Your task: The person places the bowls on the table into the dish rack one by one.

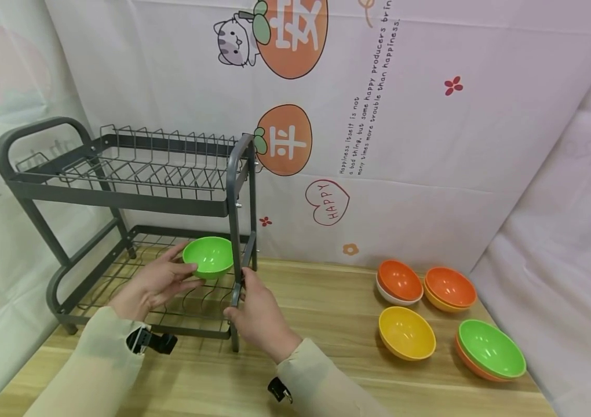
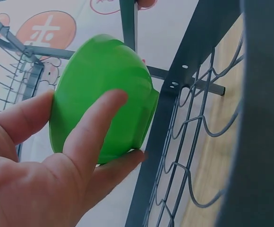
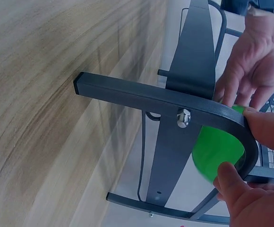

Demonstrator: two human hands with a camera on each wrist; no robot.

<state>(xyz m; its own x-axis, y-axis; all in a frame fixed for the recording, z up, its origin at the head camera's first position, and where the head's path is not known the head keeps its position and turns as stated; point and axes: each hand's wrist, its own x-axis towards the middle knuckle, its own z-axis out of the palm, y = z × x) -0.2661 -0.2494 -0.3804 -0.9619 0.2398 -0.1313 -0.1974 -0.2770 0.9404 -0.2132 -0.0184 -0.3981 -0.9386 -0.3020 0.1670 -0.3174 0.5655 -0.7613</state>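
Note:
My left hand [image 1: 157, 282] holds a bright green bowl [image 1: 209, 256] by its side, between the two tiers of a dark grey dish rack [image 1: 170, 204]. In the left wrist view, the fingers [image 2: 99, 118] spread over the outside of the bowl, above the lower wire shelf [image 2: 201, 118]. My right hand [image 1: 264, 318] grips the curved frame at the rack's front right corner, beside the bowl. The right wrist view has the thumb and fingers around that dark bar [image 3: 212, 108], with the green bowl [image 3: 217, 149] partly hidden behind it.
At the right of the wooden table [image 1: 327, 359] sit a yellow bowl [image 1: 407, 334], a green bowl [image 1: 492, 349] stacked in an orange one, and orange bowls [image 1: 400, 282] nested in a white and a yellow one. The rack's upper wire tier [image 1: 144, 168] overhangs the left hand. A printed cloth [image 1: 405, 145] hangs behind.

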